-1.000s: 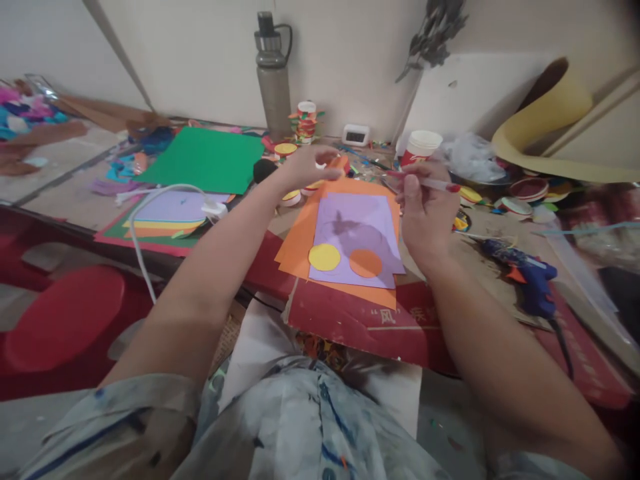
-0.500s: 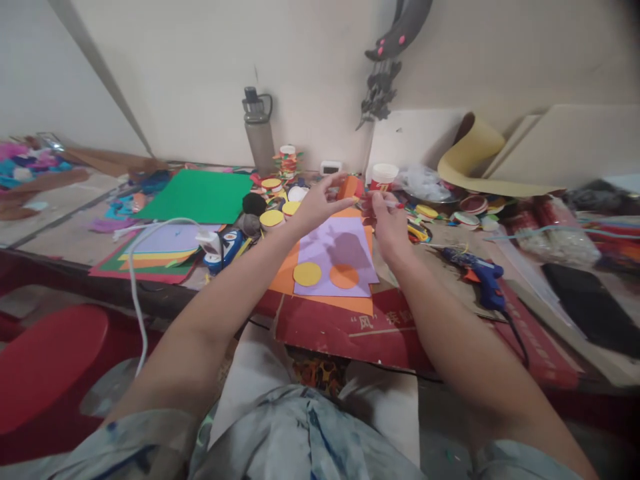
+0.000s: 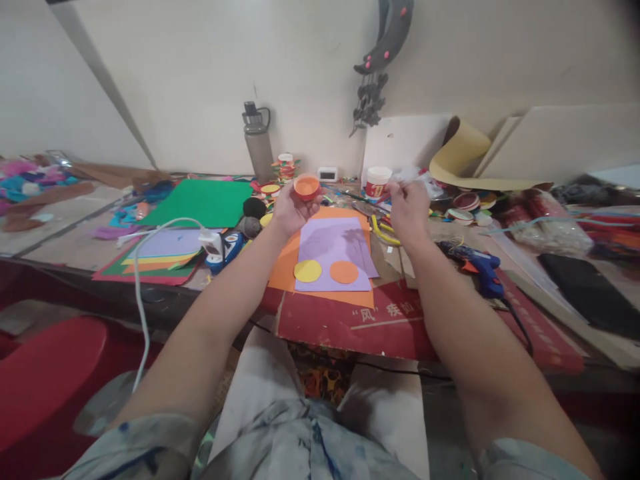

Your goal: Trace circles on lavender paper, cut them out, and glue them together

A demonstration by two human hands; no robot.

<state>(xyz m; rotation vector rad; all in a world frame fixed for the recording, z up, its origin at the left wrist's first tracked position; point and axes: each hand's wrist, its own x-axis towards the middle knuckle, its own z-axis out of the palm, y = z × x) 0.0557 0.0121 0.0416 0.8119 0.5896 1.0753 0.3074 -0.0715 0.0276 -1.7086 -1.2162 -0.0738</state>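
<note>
My left hand (image 3: 295,212) is closed around a shallow orange round cup (image 3: 307,189), its open side turned up toward me. To the right, my right hand (image 3: 410,210) hovers above the table with its fingers pinched together; what they hold, if anything, is hidden. Just left of those fingers stands a white and red paper cup (image 3: 379,183). Below the hands, a purple sheet (image 3: 333,243) lies on an orange sheet (image 3: 285,270). On the purple sheet rest a yellow paper circle (image 3: 307,271) and an orange paper circle (image 3: 344,272).
A blue glue gun (image 3: 483,267) and a black phone (image 3: 590,293) lie on the right. A yellow-handled tool (image 3: 384,232) is near the purple sheet. Left are a green sheet (image 3: 197,202), a blue power strip (image 3: 227,250) and a white cable (image 3: 137,300). A bottle (image 3: 259,147) stands behind.
My hands have moved apart, the left one leftward and the right one rightward. The orange cup has turned in my left hand, so its round opening now shows.
</note>
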